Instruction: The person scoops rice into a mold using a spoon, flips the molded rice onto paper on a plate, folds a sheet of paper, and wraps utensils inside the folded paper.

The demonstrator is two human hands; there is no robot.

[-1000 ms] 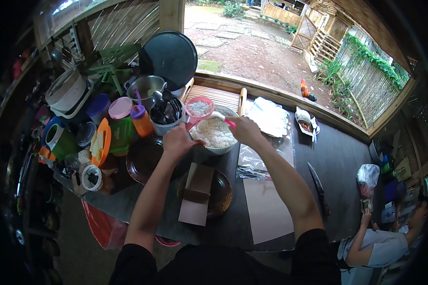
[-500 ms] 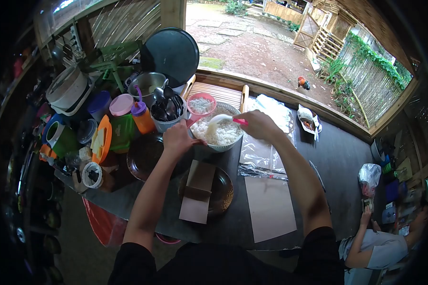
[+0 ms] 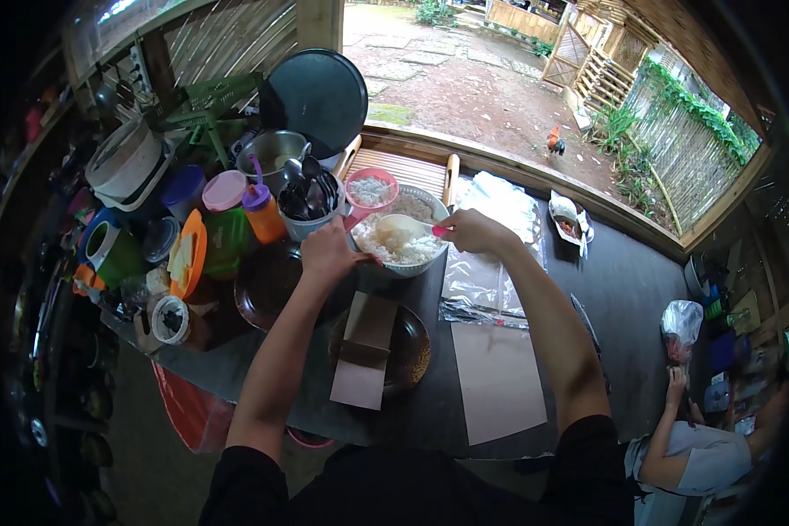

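Since the earlier frame, the white spoon (image 3: 398,228) has come down flatter onto the rice (image 3: 412,252) in the big bowl (image 3: 408,272). Right hand (image 3: 478,232) is closed around its pink handle (image 3: 440,231). Left hand (image 3: 326,254), also closed, holds a pink cup (image 3: 373,209) containing rice at the big bowl's left edge. Left of this bowl, one tub (image 3: 309,231) contains dark spoons (image 3: 302,195); well apart to its right, a paper wrapper (image 3: 562,209) holds reddish food (image 3: 577,231).
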